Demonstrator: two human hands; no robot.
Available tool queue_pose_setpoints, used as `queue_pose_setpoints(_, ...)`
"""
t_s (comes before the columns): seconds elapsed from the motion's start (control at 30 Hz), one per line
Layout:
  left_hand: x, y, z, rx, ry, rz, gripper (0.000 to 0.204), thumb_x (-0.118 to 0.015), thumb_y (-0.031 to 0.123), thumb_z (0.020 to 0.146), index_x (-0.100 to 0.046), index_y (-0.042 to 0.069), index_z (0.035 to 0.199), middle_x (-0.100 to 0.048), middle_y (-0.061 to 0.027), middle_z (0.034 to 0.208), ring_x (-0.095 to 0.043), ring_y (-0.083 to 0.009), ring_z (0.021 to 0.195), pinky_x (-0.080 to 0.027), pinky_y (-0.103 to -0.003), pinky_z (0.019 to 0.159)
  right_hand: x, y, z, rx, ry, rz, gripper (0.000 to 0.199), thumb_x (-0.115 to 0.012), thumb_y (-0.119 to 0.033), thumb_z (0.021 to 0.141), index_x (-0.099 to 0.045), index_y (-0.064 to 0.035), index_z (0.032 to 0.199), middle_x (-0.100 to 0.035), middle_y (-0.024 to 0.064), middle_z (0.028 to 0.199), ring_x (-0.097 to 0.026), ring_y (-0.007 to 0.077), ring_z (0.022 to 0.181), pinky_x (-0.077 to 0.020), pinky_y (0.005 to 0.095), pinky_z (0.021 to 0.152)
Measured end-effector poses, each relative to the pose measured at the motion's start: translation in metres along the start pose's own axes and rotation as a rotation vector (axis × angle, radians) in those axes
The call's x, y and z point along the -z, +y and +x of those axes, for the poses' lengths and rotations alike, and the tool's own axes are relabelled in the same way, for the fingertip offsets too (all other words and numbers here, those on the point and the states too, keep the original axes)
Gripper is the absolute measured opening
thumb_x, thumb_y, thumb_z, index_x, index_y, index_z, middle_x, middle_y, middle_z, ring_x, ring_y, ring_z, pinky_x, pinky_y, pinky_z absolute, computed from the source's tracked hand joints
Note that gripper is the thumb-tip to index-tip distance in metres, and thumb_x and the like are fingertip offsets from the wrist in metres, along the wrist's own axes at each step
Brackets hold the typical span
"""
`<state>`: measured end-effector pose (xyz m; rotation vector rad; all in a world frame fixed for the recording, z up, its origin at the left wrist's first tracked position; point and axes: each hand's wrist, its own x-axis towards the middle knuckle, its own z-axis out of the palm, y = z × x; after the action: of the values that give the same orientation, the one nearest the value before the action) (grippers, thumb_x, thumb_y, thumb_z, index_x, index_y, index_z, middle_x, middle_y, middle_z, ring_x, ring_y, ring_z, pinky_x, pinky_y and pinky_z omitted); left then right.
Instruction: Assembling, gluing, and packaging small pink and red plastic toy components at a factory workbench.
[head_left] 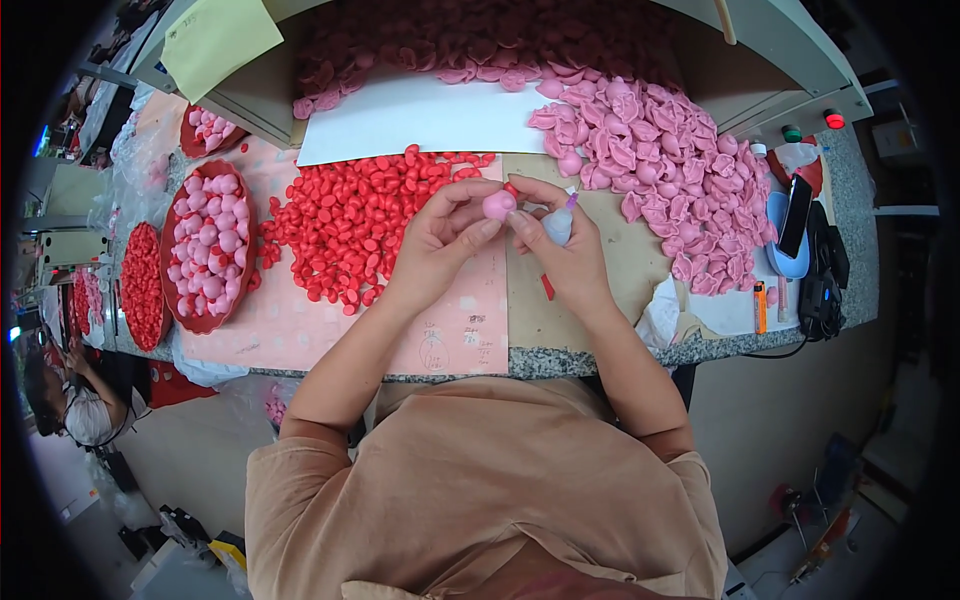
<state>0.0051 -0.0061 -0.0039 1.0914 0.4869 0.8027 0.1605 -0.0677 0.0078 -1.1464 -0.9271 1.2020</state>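
Over the granite worktop (pixel 470 363), head view: two bare hands meet near the middle, with one pink piece between them.
Left hand (pixel 445 240): one; thumb and fingers pinch the pink piece (pixel 499 206), rounded and upright.
Right hand (pixel 562 250): one; its fingertips close in against the pink piece and one small red piece (pixel 511 189) at its top; how firmly they press, I cannot tell.
Squeeze bottle (pixel 557 226): one, translucent with a purple neck, tucked in the right hand, tip pointing up.
Red pile (pixel 345 225): one heap of glossy pieces left of the hands, too many to count.
Pink pile (pixel 670 170): one heap of petal-shaped cups at right, running back under the shelf; also beyond counting.
Trays: three at left; a large tray (pixel 205 325) and a small tray (pixel 187 143) hold pink balls, a red-filled tray (pixel 152 345) stands beside them.
Right end: one phone (pixel 795 217) on one blue dish (pixel 787 262); one orange stick (pixel 760 307); one red button (pixel 834 120).
Writing: handwritten figures and a drawn oval on the pink sheet (pixel 390 345); one yellow note (pixel 222 45) bears a faint mark, too small to read.
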Motion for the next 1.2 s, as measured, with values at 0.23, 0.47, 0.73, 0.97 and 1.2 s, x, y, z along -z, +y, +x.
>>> queue_pose_setpoints(0.23,-0.002,-0.001,-0.001,-0.014,0.015,-0.005,0.032,-0.054,0.002,0.089,-0.046,0.002,0.120,-0.052,-0.0101,0.123,-0.050,-0.0175,0.116,-0.041,-0.030,0.098,0.002,0.006,-0.001,0.042,0.039,-0.125,0.038,-0.061,-0.008,0.087,-0.051,-0.0033,0.123,-0.055,0.0002,0.087,-0.047,0.0042,0.070,-0.0385,0.0180,0.060)
queue_pose_setpoints(0.47,-0.002,-0.002,0.003,0.000,0.022,0.016,0.031,-0.053,0.002,0.090,-0.046,0.002,0.120,-0.051,-0.0105,0.123,-0.050,-0.0172,0.115,-0.043,-0.031,0.097,0.003,0.005,0.000,0.079,0.085,-0.223,0.039,-0.063,-0.007,0.084,-0.052,-0.0056,0.122,-0.051,-0.0048,0.076,-0.043,0.0011,0.067,-0.0336,0.0152,0.059)
queue_pose_setpoints(0.73,0.006,0.007,-0.004,0.021,0.040,0.011,0.032,-0.053,0.002,0.090,-0.046,0.003,0.120,-0.053,-0.0091,0.119,-0.053,-0.0159,0.110,-0.047,-0.031,0.092,-0.008,0.008,0.005,0.128,0.046,-0.260,0.038,-0.063,-0.007,0.084,-0.054,-0.0050,0.121,-0.052,-0.0039,0.081,-0.045,0.0020,0.069,-0.0351,0.0156,0.060)
queue_pose_setpoints(0.97,0.012,0.032,-0.006,0.077,0.204,0.110,0.022,-0.058,0.015,0.090,-0.055,0.007,0.110,-0.057,-0.0016,0.106,-0.055,-0.0066,0.086,-0.049,-0.023,0.067,-0.004,0.000,-0.007,0.030,0.114,-0.115,0.035,-0.049,-0.020,0.094,-0.048,0.0009,0.122,-0.061,0.0067,0.100,-0.055,0.0077,0.072,-0.0429,0.0199,0.060)
queue_pose_setpoints(1.2,0.111,0.106,-0.059,-0.399,0.908,1.155,0.021,-0.059,0.008,0.084,-0.058,0.005,0.105,-0.056,-0.0093,0.112,-0.056,-0.0188,0.098,-0.047,-0.030,0.080,0.001,-0.005,-0.011,0.064,0.018,-0.170,0.034,-0.043,-0.027,0.096,-0.050,-0.0007,0.117,-0.060,0.0059,0.093,-0.052,0.0054,0.060,-0.0403,0.0169,0.051)
